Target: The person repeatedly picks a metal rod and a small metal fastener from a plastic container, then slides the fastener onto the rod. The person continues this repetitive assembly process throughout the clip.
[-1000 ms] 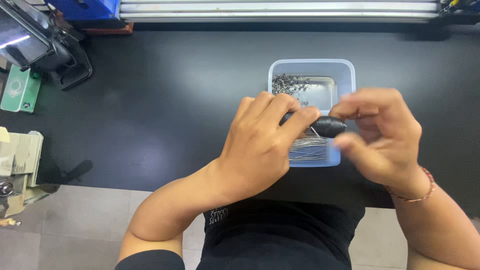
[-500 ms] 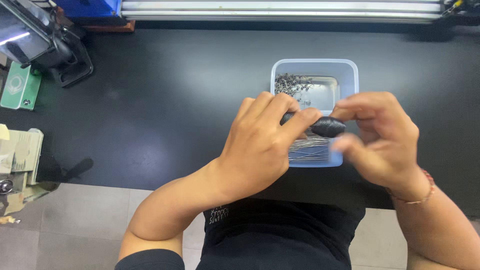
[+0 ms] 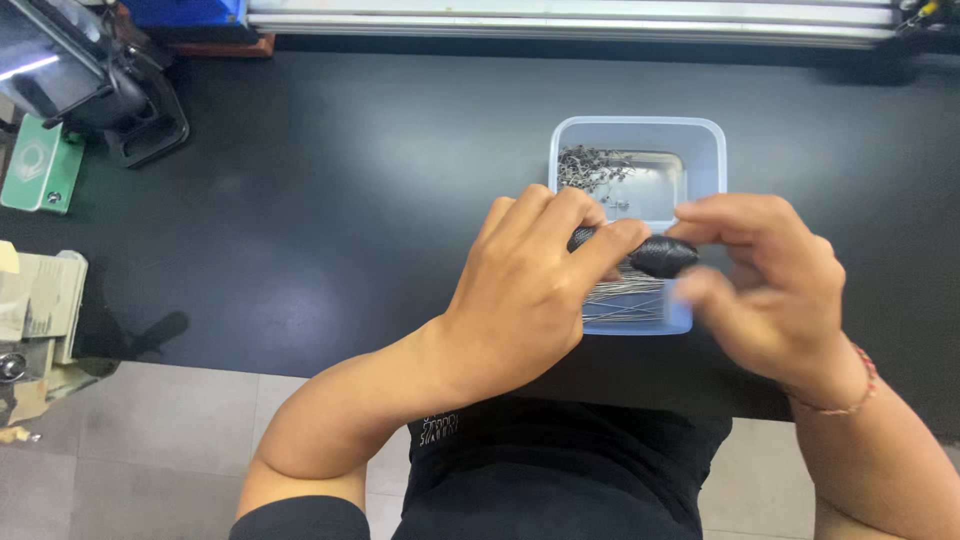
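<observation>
Holding: black oval piece (image 3: pixel 662 256), pinched between fingers of left hand (image 3: pixel 525 300) and right hand (image 3: pixel 770 285)
Place: above clear plastic tub (image 3: pixel 700 150) on black bench (image 3: pixel 330 200)
Inside tub: thin metal pins (image 3: pixel 625 295), small dark parts (image 3: pixel 588 165)

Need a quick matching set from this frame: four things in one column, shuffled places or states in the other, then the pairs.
Things:
1. black oval piece
2. clear tub
3. thin metal pins
4. green flat piece

Places or states:
A. far left edge of the black table
B. lying in the tub's near end
C. held between left hand and right hand
D. on the table, under both hands

Pairs: 1-C, 2-D, 3-B, 4-A
</observation>
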